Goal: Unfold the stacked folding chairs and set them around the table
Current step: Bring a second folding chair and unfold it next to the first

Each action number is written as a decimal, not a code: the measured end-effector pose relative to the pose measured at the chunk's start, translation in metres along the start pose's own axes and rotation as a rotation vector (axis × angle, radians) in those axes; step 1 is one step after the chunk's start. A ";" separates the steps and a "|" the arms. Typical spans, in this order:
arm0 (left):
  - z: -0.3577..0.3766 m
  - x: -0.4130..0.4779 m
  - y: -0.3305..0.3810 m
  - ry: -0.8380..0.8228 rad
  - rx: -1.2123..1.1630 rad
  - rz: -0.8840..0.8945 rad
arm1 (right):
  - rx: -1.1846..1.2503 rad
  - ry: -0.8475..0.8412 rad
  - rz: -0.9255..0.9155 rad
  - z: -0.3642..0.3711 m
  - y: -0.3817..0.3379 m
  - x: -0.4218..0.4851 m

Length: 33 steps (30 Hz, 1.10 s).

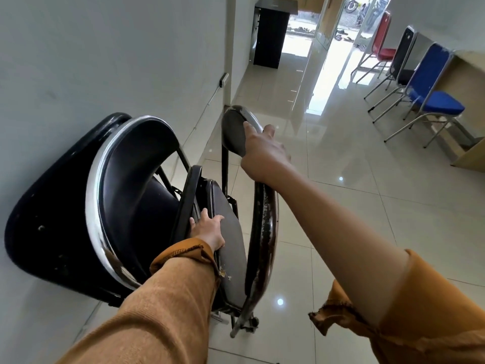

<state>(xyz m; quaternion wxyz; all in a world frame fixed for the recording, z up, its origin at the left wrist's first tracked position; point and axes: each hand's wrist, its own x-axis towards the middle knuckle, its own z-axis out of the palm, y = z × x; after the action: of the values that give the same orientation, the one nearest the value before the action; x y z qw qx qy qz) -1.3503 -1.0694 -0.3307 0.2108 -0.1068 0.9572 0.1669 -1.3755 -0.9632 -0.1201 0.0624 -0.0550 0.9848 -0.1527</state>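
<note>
Several black folding chairs (78, 206) with chrome frames lean folded against the white wall on the left. The outermost chair stands partly apart from the stack. My right hand (262, 151) grips the top of that chair's backrest (232, 127), fingers wrapped over the rusty frame. My left hand (208, 229) holds the upper edge of its grey seat pad (231, 258), fingers curled behind the pad. The table (469, 74) with a light wooden top stands at the far right, partly cut off by the frame edge.
A blue chair (430, 82), a black chair (404, 53) and a red chair (381, 40) stand unfolded along the table. A dark cabinet (270, 35) stands at the back by an open doorway. Glossy tiled floor (354, 206) spreads between the wall and the table.
</note>
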 end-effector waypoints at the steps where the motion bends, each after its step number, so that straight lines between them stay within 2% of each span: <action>1: 0.000 0.001 0.000 -0.005 -0.042 -0.007 | -0.007 -0.003 0.013 0.001 0.000 -0.001; 11: 0.006 0.005 0.030 0.066 -0.184 -0.049 | 0.032 0.016 0.046 -0.013 0.030 0.004; 14: 0.009 0.004 0.042 0.085 -0.171 -0.142 | 0.016 0.005 0.022 -0.015 0.031 0.009; 21: 0.009 -0.007 0.053 -0.064 -0.141 -0.414 | -0.018 -0.147 -0.096 -0.012 0.024 0.022; 23: 0.011 -0.011 0.062 -0.082 -0.169 -0.444 | -0.020 -0.161 -0.129 -0.012 0.033 0.020; 25: 0.015 -0.013 0.072 -0.075 -0.216 -0.463 | -0.017 -0.146 -0.157 -0.016 0.049 0.021; 33: 0.023 -0.012 0.105 -0.063 -0.166 -0.408 | 0.036 -0.122 -0.161 -0.033 0.094 0.028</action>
<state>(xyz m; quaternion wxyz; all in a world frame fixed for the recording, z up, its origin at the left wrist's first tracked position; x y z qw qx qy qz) -1.3597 -0.9621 -0.3164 0.2603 -0.3100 0.8917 0.2024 -1.4160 -0.8677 -0.1204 0.1109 -0.1420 0.9686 -0.1710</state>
